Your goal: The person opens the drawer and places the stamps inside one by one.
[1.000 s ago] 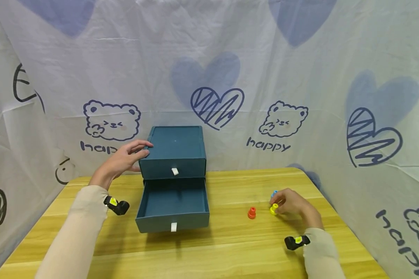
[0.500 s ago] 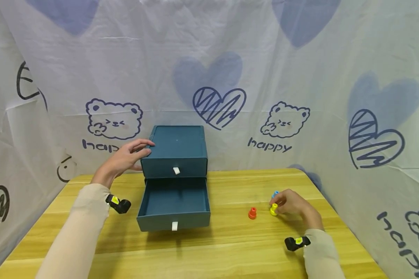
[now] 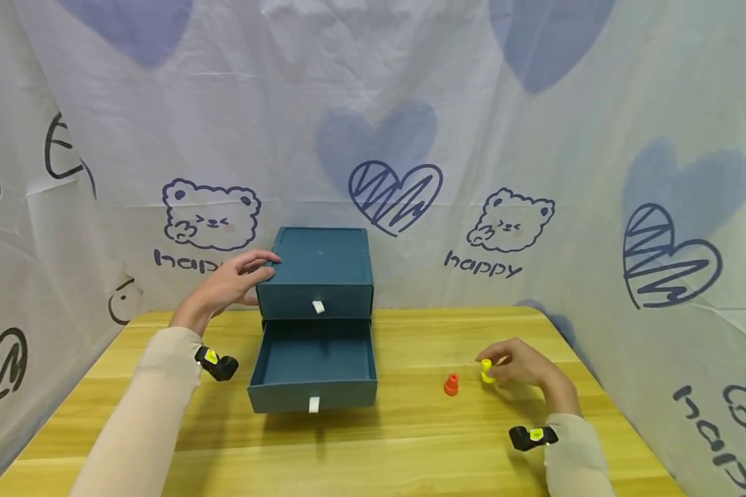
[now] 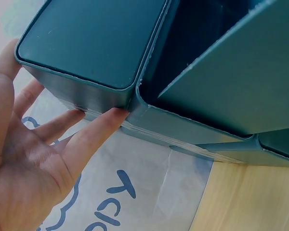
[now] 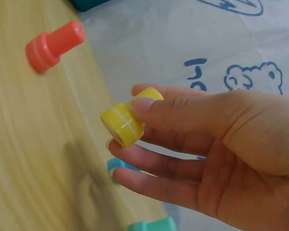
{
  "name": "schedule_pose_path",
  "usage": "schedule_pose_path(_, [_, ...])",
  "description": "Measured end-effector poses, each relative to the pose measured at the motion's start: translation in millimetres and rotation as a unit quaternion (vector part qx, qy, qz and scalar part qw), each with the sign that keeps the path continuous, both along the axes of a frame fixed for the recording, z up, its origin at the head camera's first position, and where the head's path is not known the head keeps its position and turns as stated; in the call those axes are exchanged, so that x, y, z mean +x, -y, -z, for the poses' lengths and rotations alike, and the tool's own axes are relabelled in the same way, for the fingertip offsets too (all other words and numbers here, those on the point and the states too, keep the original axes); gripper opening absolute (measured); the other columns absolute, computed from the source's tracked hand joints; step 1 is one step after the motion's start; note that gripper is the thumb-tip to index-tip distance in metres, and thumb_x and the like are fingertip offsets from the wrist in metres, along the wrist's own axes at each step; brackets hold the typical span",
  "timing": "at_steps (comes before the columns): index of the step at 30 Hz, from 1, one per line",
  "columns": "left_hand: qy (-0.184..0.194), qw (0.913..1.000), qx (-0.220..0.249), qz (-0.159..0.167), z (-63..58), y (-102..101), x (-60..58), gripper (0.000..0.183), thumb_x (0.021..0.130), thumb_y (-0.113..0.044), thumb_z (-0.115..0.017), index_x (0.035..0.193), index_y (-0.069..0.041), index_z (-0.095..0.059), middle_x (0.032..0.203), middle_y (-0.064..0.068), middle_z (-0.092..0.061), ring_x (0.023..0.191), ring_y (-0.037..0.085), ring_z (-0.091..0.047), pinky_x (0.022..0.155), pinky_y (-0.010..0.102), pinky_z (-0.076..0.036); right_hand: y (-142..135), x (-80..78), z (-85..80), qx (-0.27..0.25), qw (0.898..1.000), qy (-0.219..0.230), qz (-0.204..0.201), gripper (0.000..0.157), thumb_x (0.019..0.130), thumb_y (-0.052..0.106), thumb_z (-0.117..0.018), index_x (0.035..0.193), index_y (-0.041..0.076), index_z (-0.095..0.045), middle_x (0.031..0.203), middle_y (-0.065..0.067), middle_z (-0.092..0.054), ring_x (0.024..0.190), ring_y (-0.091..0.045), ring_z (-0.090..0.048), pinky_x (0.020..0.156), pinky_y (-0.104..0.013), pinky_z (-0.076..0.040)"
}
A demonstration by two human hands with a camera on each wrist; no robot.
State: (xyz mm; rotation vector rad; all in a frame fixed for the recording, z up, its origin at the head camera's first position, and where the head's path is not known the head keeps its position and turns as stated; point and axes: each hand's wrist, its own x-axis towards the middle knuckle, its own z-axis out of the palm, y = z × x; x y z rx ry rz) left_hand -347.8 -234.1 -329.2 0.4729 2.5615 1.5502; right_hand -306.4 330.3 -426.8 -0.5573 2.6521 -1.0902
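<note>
My right hand (image 3: pixel 523 366) pinches a yellow toy stamp (image 5: pixel 121 127) between thumb and fingers, just off the table in the right wrist view. A red toy stamp (image 3: pixel 451 385) stands upright to its left. Behind the fingertips a blue piece (image 5: pixel 115 166) is partly hidden, with a teal-green one (image 5: pixel 156 224) farther along. My left hand (image 3: pixel 225 281) rests its spread, fairly straight fingers against the left side of a dark blue two-drawer cabinet (image 3: pixel 323 255). Its lower drawer (image 3: pixel 348 395) stands pulled out with nothing seen inside; the upper one is in.
The wooden table (image 3: pixel 410 449) carries the cabinet at centre left and the small stamps at right. White fabric (image 3: pixel 298 138) printed with hearts and bears hangs close behind and at both sides. White pull tabs (image 3: pixel 318 307) stick out from the drawer fronts.
My right hand has lifted the yellow toy stamp slightly, and the blue piece is now hidden behind it in the head view. The left hand stays on the cabinet; the head view has shifted slightly.
</note>
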Motion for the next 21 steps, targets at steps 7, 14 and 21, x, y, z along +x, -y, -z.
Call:
schedule_pose_path(7, [-0.004,1.0,-0.004,0.002,1.2,0,-0.3,0.052,0.107,-0.042,-0.054,0.151,-0.016,-0.045,0.17,0.018,-0.025,0.153,0.047,-0.031,0.107,0.068,-0.047,8,3.0,-13.3,-0.005,0.999,-0.026,-0.018,0.032,0.093,0.006,-0.073,0.123,-0.004,-0.07,0.106,-0.015,-0.071,0.082,-0.016,-0.063,0.07,-0.024,-0.058])
schedule_pose_path(14, [-0.001,1.0,-0.003,0.001,1.9,1,0.3,0.051,0.107,-0.041,-0.054,0.151,-0.015,-0.045,0.17,0.018,-0.025,0.152,0.047,-0.031,0.107,0.068,-0.047,24,6.4,-27.2,-0.01,0.998,-0.038,-0.045,0.029,0.094,0.009,-0.073,0.123,0.003,-0.073,0.116,-0.02,-0.074,0.087,-0.011,-0.069,0.076,-0.022,-0.059])
schedule_pose_path(21, [-0.005,1.0,-0.005,-0.002,-0.4,0,0.2,0.052,0.107,-0.042,-0.055,0.151,-0.016,-0.045,0.17,0.018,-0.025,0.152,0.047,-0.031,0.106,0.067,-0.049,46,5.9,-40.5,0.004,0.996,-0.053,-0.067,0.027,0.095,0.011,-0.073,0.122,0.009,-0.074,0.117,-0.014,-0.075,0.093,-0.016,-0.071,0.08,-0.023,-0.058])
